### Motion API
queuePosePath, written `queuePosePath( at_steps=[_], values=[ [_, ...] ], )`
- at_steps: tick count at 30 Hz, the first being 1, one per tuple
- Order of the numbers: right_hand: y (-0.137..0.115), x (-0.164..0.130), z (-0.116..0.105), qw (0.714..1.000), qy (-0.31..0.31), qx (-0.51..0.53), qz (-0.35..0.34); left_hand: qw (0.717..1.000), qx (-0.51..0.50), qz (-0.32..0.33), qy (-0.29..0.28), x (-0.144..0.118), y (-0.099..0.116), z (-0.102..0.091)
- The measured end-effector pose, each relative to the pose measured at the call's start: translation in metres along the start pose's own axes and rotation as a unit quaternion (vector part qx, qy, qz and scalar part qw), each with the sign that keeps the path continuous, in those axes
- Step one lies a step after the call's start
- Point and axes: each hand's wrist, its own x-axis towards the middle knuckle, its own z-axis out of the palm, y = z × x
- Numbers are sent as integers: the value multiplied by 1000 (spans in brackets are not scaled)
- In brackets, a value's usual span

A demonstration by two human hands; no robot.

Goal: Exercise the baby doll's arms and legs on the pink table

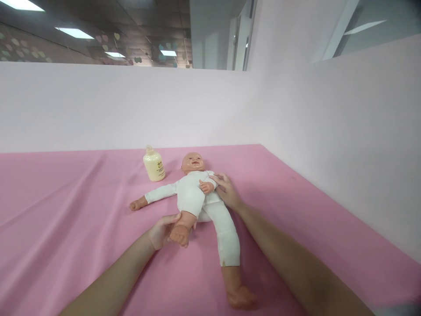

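A baby doll [194,197] in a white bodysuit lies on its back on the pink cloth [66,219], head toward the far wall. My left hand [162,230] grips the doll's bent bare leg at the ankle, with the foot sticking out past my fingers. My right hand [226,191] rests on the doll's side, fingers on the white sleeve by its arm. The doll's other leg stretches toward me in a white trouser leg, and its other arm lies out to the left.
A small cream-coloured bottle [154,164] with a pump top stands just left of the doll's head. Pale pink walls [329,131] close off the surface at the back and on the right side.
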Motion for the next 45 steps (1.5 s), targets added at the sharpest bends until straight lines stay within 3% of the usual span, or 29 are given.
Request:
queuePosePath(
  at_steps=[9, 22, 25, 27, 31, 34, 38, 41, 45],
  values=[
    [1, -1, 1, 1000, 0, -5, 4, 996, -43, -18, 77, -2, 2, 10],
    [1, 0, 2, 1000, 6, 10, 16, 996, -42, -10, 72, -5, 6, 17],
    [-2, 1, 2, 998, 9, 41, 50, 999, -12, -28, 12, -7, 7, 15],
    [-3, 3, 2, 995, 25, 65, 75, 995, 25, -65, -65, -8, 8, 14],
    [1, 8, 3, 975, 104, 152, 127, 973, 87, -105, -185, -12, 14, 16],
    [11, 10, 3, 934, 170, 241, 203, 963, 127, -107, -214, -12, 20, 21],
    [22, 10, 2, 875, 231, 323, 277, 930, 181, -159, -279, -9, 27, 29],
    [28, 11, 1, 858, 238, 345, 296, 912, 187, -175, -320, -6, 28, 35],
    [29, 11, 0, 847, 243, 367, 300, 911, 188, -172, -325, -5, 26, 41]
  ],
)
